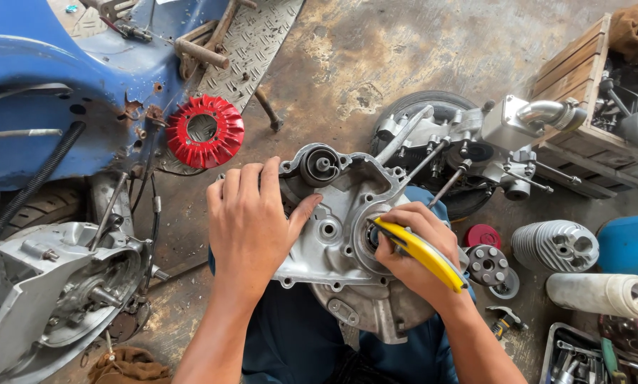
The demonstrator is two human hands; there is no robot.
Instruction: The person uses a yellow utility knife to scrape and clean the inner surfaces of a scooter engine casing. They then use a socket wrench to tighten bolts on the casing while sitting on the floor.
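Engine case (337, 245), bare grey metal, sits across the person's lap, on the dark blue trousers (298, 341), over a stained concrete floor (376, 64).

Left hand (251, 227): flat on the left part of the case, fingers spread, thumb out toward the middle. Nothing gripped, just pressing down on it.

Right hand (411, 252): wrapped around a yellow-handled tool (422, 254). Tool's front end sits at the round opening on the right side of the case; the tip itself is hidden by the fingers.

Around it:
- red finned fan (205, 131) on the floor, upper left, next to the blue scooter body (41, 92)
- second engine block (56, 284), lower left
- another engine with wheel (461, 142) just behind the case
- finned cylinder (555, 245) and a small red cap (482, 235) to the right
- wooden crate (582, 92) with parts, top right
- tool tray (582, 355), bottom right corner
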